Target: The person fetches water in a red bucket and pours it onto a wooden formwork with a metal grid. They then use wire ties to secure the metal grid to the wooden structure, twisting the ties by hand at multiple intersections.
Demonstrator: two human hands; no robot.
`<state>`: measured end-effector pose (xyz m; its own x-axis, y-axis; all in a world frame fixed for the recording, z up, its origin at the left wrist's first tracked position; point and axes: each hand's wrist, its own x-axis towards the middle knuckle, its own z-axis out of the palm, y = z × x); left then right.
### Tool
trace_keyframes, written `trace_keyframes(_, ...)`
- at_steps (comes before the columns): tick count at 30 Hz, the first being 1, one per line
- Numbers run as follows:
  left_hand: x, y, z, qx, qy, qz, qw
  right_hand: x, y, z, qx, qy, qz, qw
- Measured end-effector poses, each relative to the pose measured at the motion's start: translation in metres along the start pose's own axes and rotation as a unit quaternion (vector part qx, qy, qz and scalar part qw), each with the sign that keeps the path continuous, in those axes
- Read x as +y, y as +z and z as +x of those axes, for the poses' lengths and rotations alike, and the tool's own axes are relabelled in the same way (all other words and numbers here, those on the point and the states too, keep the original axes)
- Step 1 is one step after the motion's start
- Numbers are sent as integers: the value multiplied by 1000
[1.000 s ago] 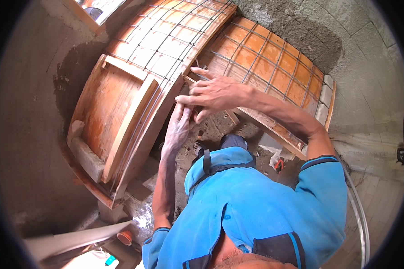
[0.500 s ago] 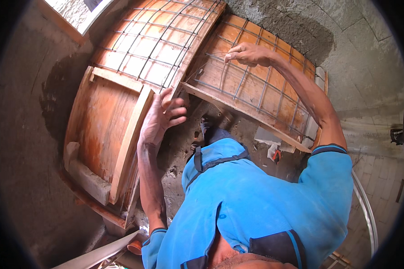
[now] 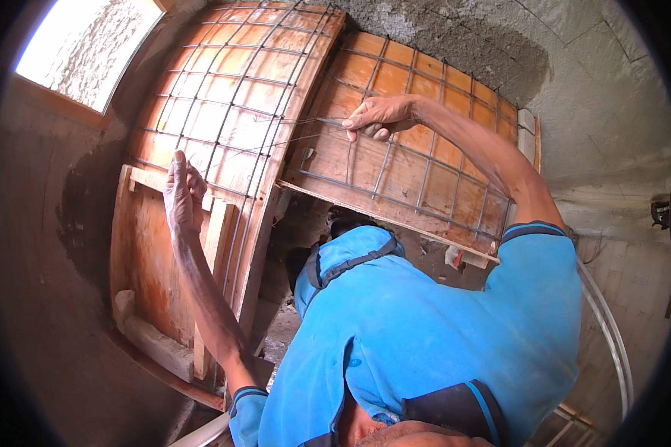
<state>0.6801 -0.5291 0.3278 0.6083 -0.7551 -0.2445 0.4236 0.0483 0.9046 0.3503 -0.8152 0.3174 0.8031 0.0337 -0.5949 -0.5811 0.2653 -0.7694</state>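
My right hand [image 3: 380, 118] is closed in a pinch on thin tie wire [image 3: 298, 138], above the right-hand plywood panel [image 3: 440, 179]. Loose strands stretch leftward from it, and one end hangs down over the panel. On the left, my left hand [image 3: 183, 192] is pinched, thumb upward, where the far end of the wire meets its fingertips. It is over the lower edge of the left plywood panel [image 3: 173, 112]. A grid of dark steel bars [image 3: 215, 144] lies across that panel, and a second steel bar grid [image 3: 386, 162] covers the right one.
A wooden frame [image 3: 215, 242] stands below the left panel, with a rough block [image 3: 156, 346] at its foot. Between the panels and my body a gap shows the dirty floor [image 3: 279, 328]. Rough cement wall [image 3: 581, 97] rises at right; a bright window [image 3: 89, 52] is upper left.
My left hand has gone from loosely spread fingers beside the frame to a pinch farther left and up, at the wire. My right hand has shifted slightly left and down, still pinching the wire.
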Motion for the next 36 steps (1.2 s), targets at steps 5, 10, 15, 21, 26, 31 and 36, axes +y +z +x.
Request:
trace_keyframes(5,6,2,30,-32,19,81,996,7,-13,-15,3,-16,47,999)
trace_keyframes(10,11,-5,51,-21,30,95,995,17,-9,-10,24,-69,143,987)
trace_keyframes(15,20,14,70,-10,80,146,986,28,10,-14,46,-86,178,979)
trace_keyframes(21,-14,14,113,101,128,-48,986,39,29,-10,59,-129,277,950)
trace_keyframes(26,-37,49,95,60,31,-104,992,59,30,-8,125,-113,296,940)
trace_keyframes(31,-44,60,78,-10,51,-21,998,76,23,-17,185,-68,273,941)
trace_keyframes(36,-38,80,35,-45,77,155,984,81,9,-45,228,-69,246,939)
